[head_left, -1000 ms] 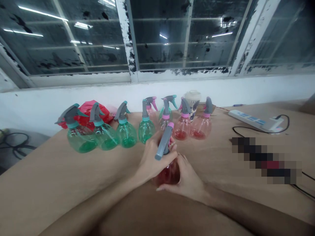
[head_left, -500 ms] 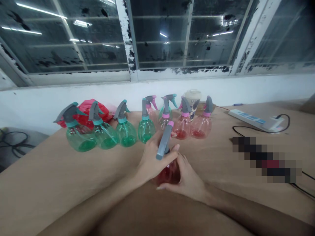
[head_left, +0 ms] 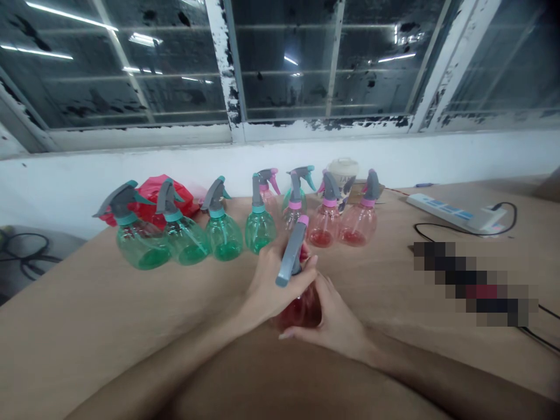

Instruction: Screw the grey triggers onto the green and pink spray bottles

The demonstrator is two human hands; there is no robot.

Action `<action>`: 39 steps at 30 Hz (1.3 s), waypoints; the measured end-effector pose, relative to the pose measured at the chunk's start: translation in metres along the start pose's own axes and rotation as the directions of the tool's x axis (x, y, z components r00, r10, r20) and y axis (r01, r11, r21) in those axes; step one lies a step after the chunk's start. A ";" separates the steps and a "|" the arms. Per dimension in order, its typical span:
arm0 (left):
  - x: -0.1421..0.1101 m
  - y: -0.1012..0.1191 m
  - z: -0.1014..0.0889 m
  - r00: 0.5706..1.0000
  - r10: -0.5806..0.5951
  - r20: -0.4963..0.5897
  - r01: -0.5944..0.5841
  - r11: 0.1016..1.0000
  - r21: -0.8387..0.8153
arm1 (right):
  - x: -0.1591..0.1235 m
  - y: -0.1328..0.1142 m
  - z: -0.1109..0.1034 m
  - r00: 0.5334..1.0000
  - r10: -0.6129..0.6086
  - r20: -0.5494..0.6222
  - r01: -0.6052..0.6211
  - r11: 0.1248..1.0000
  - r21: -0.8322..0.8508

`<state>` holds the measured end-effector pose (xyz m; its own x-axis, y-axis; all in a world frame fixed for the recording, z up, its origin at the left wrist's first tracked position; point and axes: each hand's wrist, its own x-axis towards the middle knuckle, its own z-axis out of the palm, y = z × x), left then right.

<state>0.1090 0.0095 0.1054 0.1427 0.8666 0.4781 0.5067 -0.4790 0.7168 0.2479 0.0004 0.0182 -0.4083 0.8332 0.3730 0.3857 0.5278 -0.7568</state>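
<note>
A pink spray bottle (head_left: 300,312) with a grey trigger head (head_left: 290,254) stands close in front of me. My left hand (head_left: 268,286) is wrapped around its neck just below the head, thumb reaching across the front. Around the right side of the bottle's body curls my right hand (head_left: 340,321), its thumb along the near side. Both hands partly hide the bottle and its neck. Just beyond them are a pink spray bottle (head_left: 321,230) and a green spray bottle (head_left: 260,230), each with a little liquid in it.
Several spray bottles form a row across the wooden table (head_left: 184,315). A red plastic bag (head_left: 164,195) and a lidded cup (head_left: 343,175) sit behind them. To the right lie a white power strip (head_left: 450,213), its black cable (head_left: 426,224) and a pixelated dark object (head_left: 472,286).
The rear end of the grey trigger head has shifted very slightly left. Both hands keep their hold on the bottle, and the other bottles stay where they were.
</note>
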 end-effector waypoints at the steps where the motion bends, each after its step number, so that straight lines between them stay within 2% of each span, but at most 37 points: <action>1: 0.000 0.001 0.000 1.000 0.009 0.000 -0.009 1.000 0.005 | 0.000 0.001 0.000 1.000 0.000 -0.001 0.000 1.000 -0.001; 5: 0.001 -0.001 -0.001 0.999 0.024 0.024 -0.024 1.000 -0.011 | -0.001 0.003 0.000 1.000 -0.013 -0.009 0.013 1.000 0.005; 13: 0.000 -0.011 0.003 0.999 0.044 -0.006 -0.044 0.999 0.017 | 0.000 0.004 0.000 1.000 0.023 -0.010 -0.023 1.000 -0.004; 29: 0.002 0.002 0.002 1.000 -0.021 -0.001 0.021 1.000 0.019 | 0.000 0.001 -0.001 1.000 0.006 -0.006 -0.006 0.999 0.032; 39: 0.002 -0.007 0.003 0.994 0.087 -0.060 -0.087 0.996 0.012 | 0.000 0.002 -0.001 1.000 0.024 0.004 -0.024 0.999 0.035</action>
<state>0.1087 0.0149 0.0998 0.1355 0.8116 0.5683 0.5026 -0.5506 0.6665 0.2492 0.0018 0.0173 -0.4020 0.8450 0.3527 0.3664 0.5015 -0.7838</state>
